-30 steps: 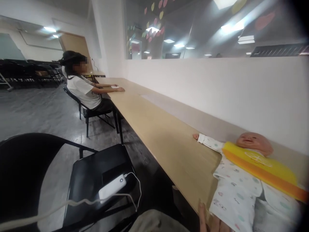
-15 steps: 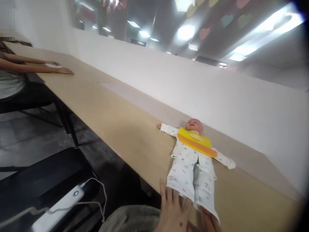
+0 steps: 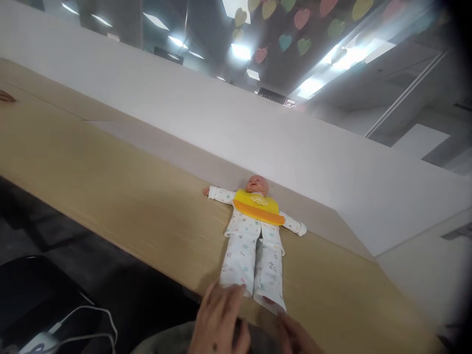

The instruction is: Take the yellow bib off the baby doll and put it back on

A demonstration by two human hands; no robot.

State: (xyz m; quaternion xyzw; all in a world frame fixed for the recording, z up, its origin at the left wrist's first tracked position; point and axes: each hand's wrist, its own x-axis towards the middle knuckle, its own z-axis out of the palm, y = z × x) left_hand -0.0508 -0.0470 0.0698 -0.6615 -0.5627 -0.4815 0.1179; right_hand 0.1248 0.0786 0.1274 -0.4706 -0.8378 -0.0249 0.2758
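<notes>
A long wooden table [image 3: 110,187] runs along a white wall, crossing the frame from upper left to lower right. A doll [image 3: 254,236] in a yellow bib [image 3: 258,206] lies face up at centre. At the bottom edge, the left hand [image 3: 221,319] rests knuckles up, fingers spread, fingertips touching the doll's trouser cuff. The right hand [image 3: 295,337] lies beside it, unclenched, gripping nothing.
</notes>
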